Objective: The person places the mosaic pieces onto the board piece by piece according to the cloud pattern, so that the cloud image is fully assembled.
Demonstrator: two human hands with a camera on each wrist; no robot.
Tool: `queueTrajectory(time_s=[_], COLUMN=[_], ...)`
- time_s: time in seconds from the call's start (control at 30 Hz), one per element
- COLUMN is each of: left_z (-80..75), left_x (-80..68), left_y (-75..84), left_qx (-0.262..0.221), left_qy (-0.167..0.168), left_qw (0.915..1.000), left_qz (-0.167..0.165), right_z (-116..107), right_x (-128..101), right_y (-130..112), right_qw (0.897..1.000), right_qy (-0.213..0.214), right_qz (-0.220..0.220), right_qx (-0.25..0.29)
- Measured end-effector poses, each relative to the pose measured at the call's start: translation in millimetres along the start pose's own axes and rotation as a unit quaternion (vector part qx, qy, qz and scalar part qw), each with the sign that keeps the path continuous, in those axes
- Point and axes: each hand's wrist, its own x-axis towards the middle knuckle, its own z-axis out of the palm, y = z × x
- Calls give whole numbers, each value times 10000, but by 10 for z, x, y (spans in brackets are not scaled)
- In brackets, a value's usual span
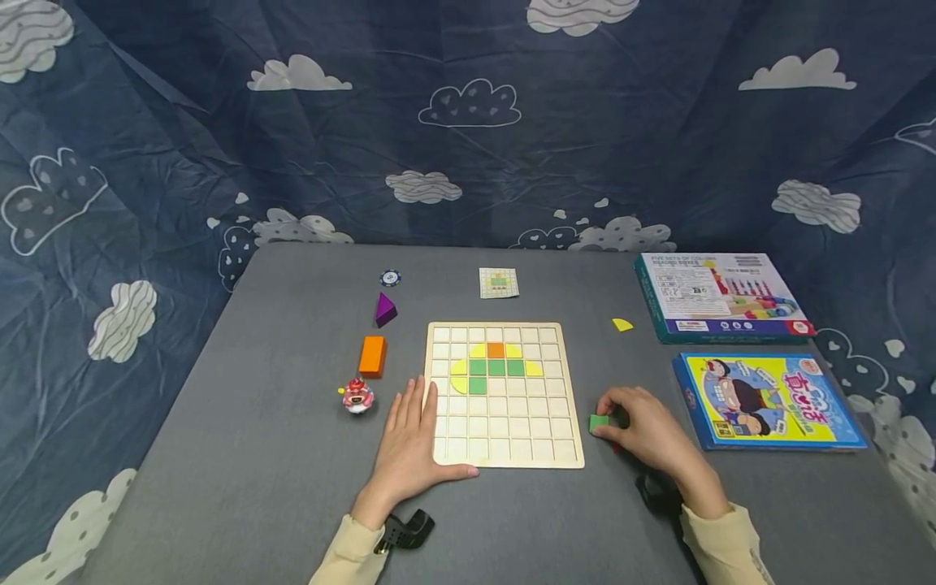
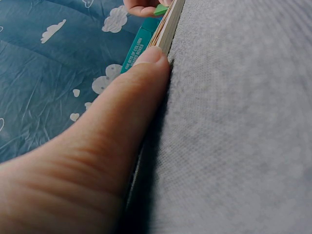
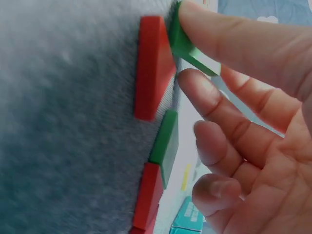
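Note:
A wooden grid board (image 1: 504, 439) lies at the table's middle, with yellow, orange and green tiles (image 1: 496, 366) set in its upper rows. My left hand (image 1: 411, 431) rests flat and open at the board's near left corner, its thumb (image 2: 122, 112) along the board's edge (image 2: 168, 27). To the right of the board, my right hand (image 1: 639, 424) pinches a green square tile (image 1: 599, 422) between thumb and forefinger (image 3: 234, 34). In the right wrist view this green tile (image 3: 187, 48) is tilted up off the table. Beside it lie a red tile (image 3: 153, 66), another green tile (image 3: 165, 146) and another red tile (image 3: 148, 195).
Left of the board sit an orange block (image 1: 372, 356), a purple pyramid (image 1: 384, 309), a poker chip (image 1: 391, 278) and a small red toy (image 1: 357, 396). A pattern card (image 1: 499, 283) lies behind the board. A yellow piece (image 1: 622, 325) and two boxes (image 1: 720, 296) (image 1: 768, 400) are at the right.

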Motion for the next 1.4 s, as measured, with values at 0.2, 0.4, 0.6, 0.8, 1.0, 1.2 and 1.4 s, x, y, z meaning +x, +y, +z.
queueTrajectory(time_s=[0.2,0.4,0.6,0.8,1.0,1.2,1.4], left_z=[1,2,-7,-16,-33,-30,-8], left_x=[-13,-20,-21,-18,-10,3,-8], left_y=[8,13,14,14,9,-7,-2], left_qx=[6,26,49,18,-16,44,90], left_qy=[35,71,66,100,118,101,133], left_qw=[10000,10000,10000,9999,9999,9999,9998], left_qz=[-21,-10,-5,27,28,14,83], right_z=[10,3,59,166,257,332,398], right_x=[-33,-59,-6,139,281,443,563], right_y=[-8,-35,-132,-293,-464,-617,-720], right_qw=[9997,9990,9941,9876,9896,9921,9927], right_qy=[173,350,992,1364,1143,958,827], right_qz=[-4,36,-131,-303,-229,-322,-379], right_qx=[168,264,410,710,848,742,793])
